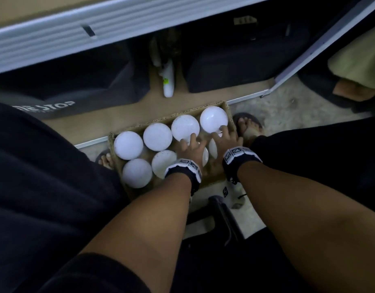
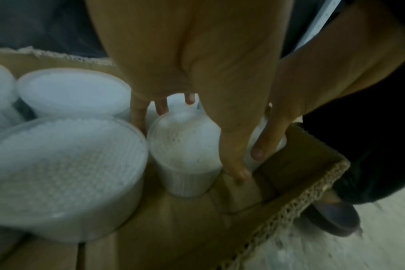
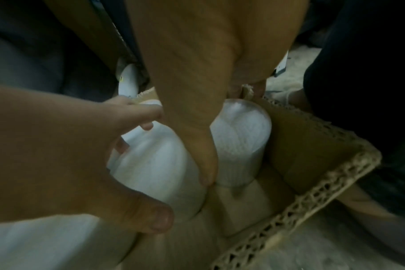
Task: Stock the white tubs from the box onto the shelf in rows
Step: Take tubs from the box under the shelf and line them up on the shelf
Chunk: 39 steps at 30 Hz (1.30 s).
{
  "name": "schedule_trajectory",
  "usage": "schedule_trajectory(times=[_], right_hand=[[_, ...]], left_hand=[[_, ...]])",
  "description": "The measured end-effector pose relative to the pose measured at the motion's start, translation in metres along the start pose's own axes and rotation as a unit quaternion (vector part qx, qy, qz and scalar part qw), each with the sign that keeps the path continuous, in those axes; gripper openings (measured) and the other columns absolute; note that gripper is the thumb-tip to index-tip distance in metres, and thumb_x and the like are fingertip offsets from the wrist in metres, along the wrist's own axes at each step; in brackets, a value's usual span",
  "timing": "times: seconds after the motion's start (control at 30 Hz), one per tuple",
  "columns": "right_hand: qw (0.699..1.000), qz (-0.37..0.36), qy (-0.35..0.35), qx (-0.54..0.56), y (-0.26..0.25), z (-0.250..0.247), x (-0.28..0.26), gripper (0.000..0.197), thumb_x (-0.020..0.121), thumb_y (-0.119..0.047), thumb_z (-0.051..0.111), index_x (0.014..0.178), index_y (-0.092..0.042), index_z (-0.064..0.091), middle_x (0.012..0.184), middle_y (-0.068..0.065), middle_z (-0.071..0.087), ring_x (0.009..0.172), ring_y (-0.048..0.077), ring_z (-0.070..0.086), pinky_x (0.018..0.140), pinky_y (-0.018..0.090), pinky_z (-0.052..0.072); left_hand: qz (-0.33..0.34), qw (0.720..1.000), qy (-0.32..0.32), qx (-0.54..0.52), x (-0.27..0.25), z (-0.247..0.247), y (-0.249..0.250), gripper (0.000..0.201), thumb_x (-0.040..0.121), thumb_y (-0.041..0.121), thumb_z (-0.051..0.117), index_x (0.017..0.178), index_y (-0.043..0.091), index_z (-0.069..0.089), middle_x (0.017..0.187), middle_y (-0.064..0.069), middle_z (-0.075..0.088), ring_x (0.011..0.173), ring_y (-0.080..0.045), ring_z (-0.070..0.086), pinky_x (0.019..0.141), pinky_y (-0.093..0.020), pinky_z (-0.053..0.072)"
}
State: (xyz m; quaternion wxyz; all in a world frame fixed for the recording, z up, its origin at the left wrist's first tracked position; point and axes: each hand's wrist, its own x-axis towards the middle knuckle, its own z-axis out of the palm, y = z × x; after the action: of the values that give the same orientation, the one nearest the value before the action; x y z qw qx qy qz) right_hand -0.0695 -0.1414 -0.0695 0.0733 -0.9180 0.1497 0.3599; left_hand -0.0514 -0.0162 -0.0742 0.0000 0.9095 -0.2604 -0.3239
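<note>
hands (image 1: 207, 142) each gripping a tub (image 2: 185, 155), thumbs in gap beside box wall (image 2: 308, 186)

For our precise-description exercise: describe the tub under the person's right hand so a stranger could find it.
Find the cardboard box on the floor. At its right end, the right hand reaches onto one white tub. Unlike the others, it stands against the box's end wall.

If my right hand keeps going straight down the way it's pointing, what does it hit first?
Most likely the white tub at the box's right end: the right hand already straddles it, thumb down one side. Past that comes the box floor; depth is unclear.
</note>
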Motion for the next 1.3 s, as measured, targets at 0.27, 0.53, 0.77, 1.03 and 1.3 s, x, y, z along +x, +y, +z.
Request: schedule_trajectory(times=[0.27, 0.53, 0.77, 1.03, 1.3], right_hand=[[0.999, -0.003, 0.019, -0.041, -0.002, -0.003, 0.002, 0.066, 0.076, -0.036, 0.068, 0.134, -0.029, 0.036, 0.144, 0.01, 0.023, 0.127, 0.038, 0.037, 0.098, 0.053, 0.035], [1.0, -0.008, -0.02, -0.015, -0.004, -0.027, -0.014, 0.079, 0.068, -0.028, 0.075, 0.135, -0.03, 0.033, 0.141, 0.01, 0.021, 0.135, 0.042, 0.026, 0.106, 0.056, 0.03], [1.0, -0.001, -0.006, -0.002, 0.001, -0.066, -0.051, 0.075, 0.063, -0.03, 0.07, 0.128, -0.035, 0.033, 0.142, 0.003, 0.02, 0.13, 0.042, 0.031, 0.1, 0.059, 0.037], [0.996, -0.012, 0.09, 0.024, -0.006, -0.131, -0.085, 0.082, 0.053, -0.033, 0.08, 0.127, -0.032, 0.045, 0.127, 0.004, 0.029, 0.118, 0.037, 0.043, 0.084, 0.05, 0.05], [0.977, -0.026, 0.208, 0.041, -0.009, -0.204, -0.132, 0.087, 0.056, -0.038, 0.084, 0.133, -0.035, 0.044, 0.133, 0.006, 0.03, 0.12, 0.037, 0.037, 0.098, 0.05, 0.037]], left_hand=[[-0.005, 1.0, 0.011, 0.008, 0.003, 0.003, 0.001, 0.072, 0.067, 0.039, 0.076, 0.129, 0.027, 0.042, 0.134, -0.007, 0.035, 0.113, -0.039, 0.041, 0.093, -0.041, 0.041], [0.002, 0.998, -0.049, -0.045, -0.002, -0.02, -0.005, 0.086, 0.064, 0.033, 0.078, 0.136, 0.027, 0.031, 0.13, -0.006, 0.03, 0.122, -0.039, 0.035, 0.097, -0.046, 0.04], [-0.016, 0.996, -0.069, -0.057, -0.019, -0.069, -0.009, 0.095, 0.063, 0.039, 0.077, 0.141, 0.027, 0.025, 0.145, -0.008, 0.02, 0.136, -0.039, 0.022, 0.105, -0.056, 0.035], [-0.003, 0.994, 0.031, -0.104, -0.051, -0.14, -0.005, 0.083, 0.053, 0.036, 0.081, 0.125, 0.029, 0.041, 0.132, -0.006, 0.034, 0.12, -0.037, 0.042, 0.088, -0.042, 0.048], [0.033, 0.984, 0.134, -0.114, -0.091, -0.215, -0.003, 0.089, 0.052, 0.04, 0.084, 0.129, 0.027, 0.042, 0.124, -0.004, 0.031, 0.118, -0.034, 0.033, 0.088, -0.049, 0.05]])
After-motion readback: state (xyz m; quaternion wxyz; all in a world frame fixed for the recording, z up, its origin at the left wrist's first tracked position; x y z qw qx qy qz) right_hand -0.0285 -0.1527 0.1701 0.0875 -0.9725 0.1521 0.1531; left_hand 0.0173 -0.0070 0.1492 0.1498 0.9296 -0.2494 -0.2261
